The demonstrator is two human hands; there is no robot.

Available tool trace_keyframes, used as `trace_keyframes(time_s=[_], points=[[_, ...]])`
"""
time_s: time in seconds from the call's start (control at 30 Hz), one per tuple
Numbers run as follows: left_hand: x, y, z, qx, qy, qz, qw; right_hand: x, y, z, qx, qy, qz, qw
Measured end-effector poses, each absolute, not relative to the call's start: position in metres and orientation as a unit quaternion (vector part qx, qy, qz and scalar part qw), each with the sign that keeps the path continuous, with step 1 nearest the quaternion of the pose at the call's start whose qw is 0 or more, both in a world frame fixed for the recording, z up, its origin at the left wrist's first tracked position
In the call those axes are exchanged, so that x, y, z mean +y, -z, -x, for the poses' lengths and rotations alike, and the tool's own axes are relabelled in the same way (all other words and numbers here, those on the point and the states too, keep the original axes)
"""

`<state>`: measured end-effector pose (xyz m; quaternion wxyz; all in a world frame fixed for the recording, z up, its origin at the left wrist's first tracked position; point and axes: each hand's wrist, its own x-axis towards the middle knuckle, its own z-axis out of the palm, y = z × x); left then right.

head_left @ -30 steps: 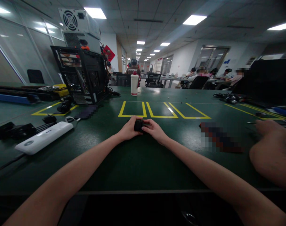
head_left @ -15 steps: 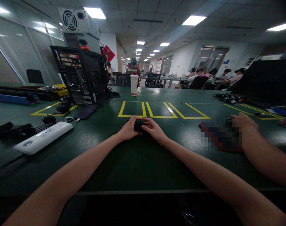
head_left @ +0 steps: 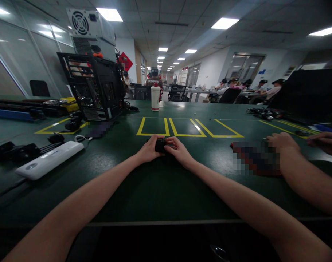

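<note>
A small dark blocky object [head_left: 160, 146] is held between my two hands, just above or on the green table [head_left: 155, 189]; its kind is too dark to make out. My left hand [head_left: 150, 150] wraps it from the left, thumb below and fingers over the top. From the right, the fingertips of my right hand [head_left: 179, 150] press together at its side. Beyond my hands, yellow tape outlines [head_left: 171, 135] mark the table.
To the left lie a white power strip [head_left: 52, 160] and black adapters [head_left: 15, 151]. Behind stand an open computer case [head_left: 100, 87] and a white bottle [head_left: 155, 97]. At right, a co-worker's hand [head_left: 284, 145] is beside a blurred-out red-edged object [head_left: 257, 160].
My hands and the dark object stay nearly in place; a thin piece at its top right no longer shows. The co-worker's other hand has come further into view at right.
</note>
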<state>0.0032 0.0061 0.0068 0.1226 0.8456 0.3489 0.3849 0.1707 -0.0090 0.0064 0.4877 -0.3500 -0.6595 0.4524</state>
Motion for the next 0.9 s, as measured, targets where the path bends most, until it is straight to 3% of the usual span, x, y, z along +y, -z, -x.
trace_keyframes(time_s=[0.9], points=[[0.0069,-0.0055,-0.0021,0.350,-0.386,-0.842,0.139,-0.0109,-0.0079,-0.1711,-0.652,-0.495,0.309,0.483]])
